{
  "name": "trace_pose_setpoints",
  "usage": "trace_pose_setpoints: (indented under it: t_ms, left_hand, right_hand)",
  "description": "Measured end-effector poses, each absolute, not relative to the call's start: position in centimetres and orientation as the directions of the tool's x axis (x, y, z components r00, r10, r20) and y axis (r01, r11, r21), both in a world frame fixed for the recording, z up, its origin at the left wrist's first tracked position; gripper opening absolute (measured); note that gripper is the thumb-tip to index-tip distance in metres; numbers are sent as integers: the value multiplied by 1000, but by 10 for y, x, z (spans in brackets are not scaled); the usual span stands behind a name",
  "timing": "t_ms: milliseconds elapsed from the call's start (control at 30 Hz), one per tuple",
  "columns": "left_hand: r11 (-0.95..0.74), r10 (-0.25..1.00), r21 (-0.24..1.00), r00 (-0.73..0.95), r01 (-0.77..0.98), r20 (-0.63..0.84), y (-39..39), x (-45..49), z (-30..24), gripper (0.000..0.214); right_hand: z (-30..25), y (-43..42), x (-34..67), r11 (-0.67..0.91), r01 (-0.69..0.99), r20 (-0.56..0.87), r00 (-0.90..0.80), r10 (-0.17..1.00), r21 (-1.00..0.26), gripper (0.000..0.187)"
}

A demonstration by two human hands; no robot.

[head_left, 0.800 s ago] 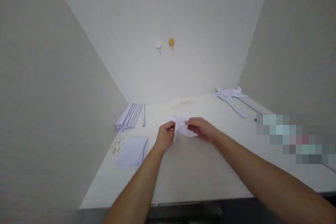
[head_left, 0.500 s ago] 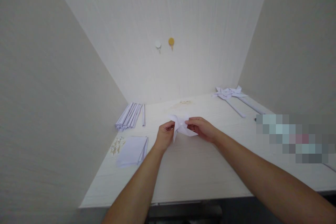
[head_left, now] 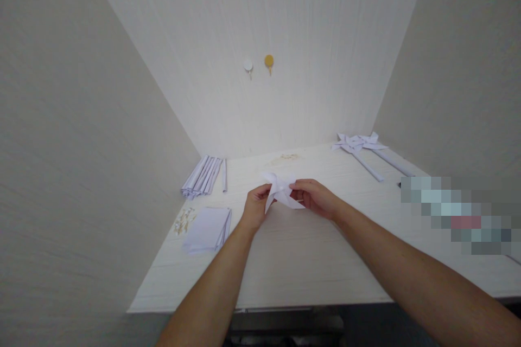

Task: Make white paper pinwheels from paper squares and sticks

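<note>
Between my two hands is a white paper pinwheel [head_left: 280,188] with pointed, folded blades, held above the middle of the table. My left hand [head_left: 256,205] pinches its left side, thumb and fingers closed on the paper. At the right side, my right hand [head_left: 313,196] grips it with thumb and forefinger, the other fingers curled behind. What lies behind the pinwheel is hidden.
Rolled paper sticks [head_left: 202,176] lie at the left, behind a stack of paper sheets [head_left: 207,229] and small fasteners [head_left: 184,220]. Finished-looking pinwheels on sticks [head_left: 356,142] rest at the back right. Walls enclose the white table [head_left: 309,265]; a blurred patch covers something on the right.
The pinwheel has tilted slightly in my hands, its blades turned a little. Both hands keep their hold. The whole view has shifted slightly.
</note>
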State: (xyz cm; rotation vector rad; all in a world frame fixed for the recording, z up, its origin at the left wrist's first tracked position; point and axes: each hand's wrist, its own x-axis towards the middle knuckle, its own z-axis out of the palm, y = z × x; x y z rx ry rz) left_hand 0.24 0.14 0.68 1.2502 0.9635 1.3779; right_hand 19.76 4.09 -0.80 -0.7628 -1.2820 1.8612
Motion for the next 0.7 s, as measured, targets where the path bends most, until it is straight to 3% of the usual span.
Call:
trace_pose_setpoints:
  t_ms: [300, 700]
  left_hand:
    - [-184, 983, 972, -14, -145, 184, 7, -2, -10, 6]
    - [-136, 987, 967, 49, -217, 150, 2, 6, 1, 23]
  right_hand:
    - [-7, 38, 197, -238, -221, -61, -599, 798, -946, 21]
    - [3, 34, 196, -246, -238, -56, -601, 797, -940, 27]
